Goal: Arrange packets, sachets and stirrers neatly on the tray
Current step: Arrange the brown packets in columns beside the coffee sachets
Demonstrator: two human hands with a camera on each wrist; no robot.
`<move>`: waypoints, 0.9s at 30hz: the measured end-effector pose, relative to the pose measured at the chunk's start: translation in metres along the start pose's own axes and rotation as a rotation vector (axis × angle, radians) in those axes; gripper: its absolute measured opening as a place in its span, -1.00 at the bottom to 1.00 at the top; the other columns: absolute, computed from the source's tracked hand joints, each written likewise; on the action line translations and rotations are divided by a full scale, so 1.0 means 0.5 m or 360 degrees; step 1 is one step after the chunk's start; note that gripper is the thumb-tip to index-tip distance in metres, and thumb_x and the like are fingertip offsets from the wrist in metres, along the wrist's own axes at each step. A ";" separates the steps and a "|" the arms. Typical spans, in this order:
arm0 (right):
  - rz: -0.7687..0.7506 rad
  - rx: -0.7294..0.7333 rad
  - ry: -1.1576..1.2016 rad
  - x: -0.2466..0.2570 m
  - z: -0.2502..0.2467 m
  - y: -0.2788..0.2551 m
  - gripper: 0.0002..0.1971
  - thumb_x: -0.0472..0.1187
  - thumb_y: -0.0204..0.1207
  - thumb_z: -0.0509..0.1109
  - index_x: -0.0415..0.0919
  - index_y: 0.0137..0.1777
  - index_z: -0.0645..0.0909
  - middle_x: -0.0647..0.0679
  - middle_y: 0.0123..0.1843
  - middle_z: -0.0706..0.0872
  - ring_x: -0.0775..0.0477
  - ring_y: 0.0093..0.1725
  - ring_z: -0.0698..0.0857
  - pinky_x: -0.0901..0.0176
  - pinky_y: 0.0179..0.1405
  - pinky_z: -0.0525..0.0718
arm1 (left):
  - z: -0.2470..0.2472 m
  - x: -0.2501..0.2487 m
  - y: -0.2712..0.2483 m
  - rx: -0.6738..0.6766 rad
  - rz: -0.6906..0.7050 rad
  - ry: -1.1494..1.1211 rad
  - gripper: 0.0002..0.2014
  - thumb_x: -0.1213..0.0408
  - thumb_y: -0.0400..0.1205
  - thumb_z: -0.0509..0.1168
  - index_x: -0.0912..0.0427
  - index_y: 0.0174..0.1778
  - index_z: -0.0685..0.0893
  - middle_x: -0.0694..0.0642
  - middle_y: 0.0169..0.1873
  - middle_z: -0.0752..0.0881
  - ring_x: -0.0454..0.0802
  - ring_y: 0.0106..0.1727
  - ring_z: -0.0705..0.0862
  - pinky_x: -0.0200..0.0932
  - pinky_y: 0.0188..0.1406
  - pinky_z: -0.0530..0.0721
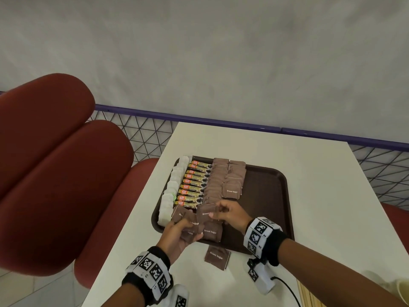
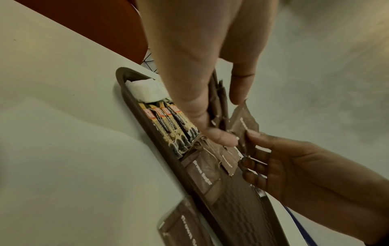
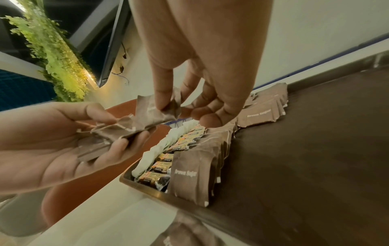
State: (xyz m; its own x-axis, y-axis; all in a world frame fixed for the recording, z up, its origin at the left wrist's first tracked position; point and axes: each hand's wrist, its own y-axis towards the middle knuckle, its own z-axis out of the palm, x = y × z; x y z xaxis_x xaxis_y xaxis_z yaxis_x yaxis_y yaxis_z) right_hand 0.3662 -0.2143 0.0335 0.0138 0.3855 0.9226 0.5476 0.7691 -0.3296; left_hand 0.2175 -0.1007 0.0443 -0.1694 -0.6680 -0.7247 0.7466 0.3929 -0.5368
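Observation:
A dark brown tray (image 1: 265, 196) on the white table holds a row of white sachets (image 1: 173, 189), a row of orange coffee granule sticks (image 1: 194, 185) and rows of brown sugar sachets (image 1: 223, 178). My left hand (image 1: 177, 234) holds a bunch of brown sugar sachets (image 1: 188, 222) over the tray's near left corner. My right hand (image 1: 225, 214) pinches one brown sachet (image 1: 205, 213) at the top of that bunch; the right wrist view shows the pinched sachet (image 3: 155, 113). One more brown sachet (image 1: 217, 257) lies on the table in front of the tray.
Red padded seats (image 1: 55, 173) stand left of the table, with a blue rail and wire mesh (image 1: 143, 134) behind. The tray's right half (image 1: 265, 196) is bare. A white device with a cable (image 1: 263, 280) sits near the table's front edge, and pale cups (image 1: 398, 289) at far right.

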 end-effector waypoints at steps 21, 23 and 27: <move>0.0458 -0.0739 -0.0458 -0.059 -0.117 0.059 -0.75 -0.22 0.40 0.49 0.07 -0.38 0.51 -0.14 -0.09 0.70 -0.25 0.15 0.61 0.06 0.14 0.55 | -0.056 -0.013 0.009 -0.0209 0.0189 -0.0005 -0.69 0.46 0.58 0.32 0.15 0.24 0.63 0.23 0.11 0.75 0.07 0.03 0.74 -0.04 -0.21 0.79; 0.0473 -0.0720 -0.0523 -0.059 -0.110 0.072 -0.74 -0.19 0.37 0.51 0.07 -0.39 0.49 -0.18 -0.04 0.72 -0.26 0.13 0.63 0.03 0.14 0.60 | -0.063 -0.014 0.010 -0.0222 0.0190 0.0002 -0.66 0.45 0.58 0.32 0.17 0.27 0.62 0.24 0.13 0.74 0.07 0.05 0.74 -0.07 -0.24 0.78; 0.0521 -0.0745 -0.0741 -0.051 -0.098 0.096 -0.88 -0.14 0.41 0.46 -0.02 -0.16 0.56 -0.27 0.12 0.65 -0.30 0.10 0.64 -0.03 0.17 0.63 | -0.078 -0.015 0.013 -0.0229 0.0158 0.0002 -0.65 0.44 0.58 0.32 0.21 0.31 0.60 0.29 0.18 0.72 0.15 0.13 0.71 -0.06 -0.20 0.79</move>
State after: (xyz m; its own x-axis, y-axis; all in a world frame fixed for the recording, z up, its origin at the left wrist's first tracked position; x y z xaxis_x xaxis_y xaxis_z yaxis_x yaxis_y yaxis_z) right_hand 0.4334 -0.2121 0.0042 -0.0622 0.8146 0.5766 0.8776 0.3198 -0.3571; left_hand 0.1987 -0.0684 0.0292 -0.1005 -0.6207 -0.7776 0.6602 0.5431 -0.5189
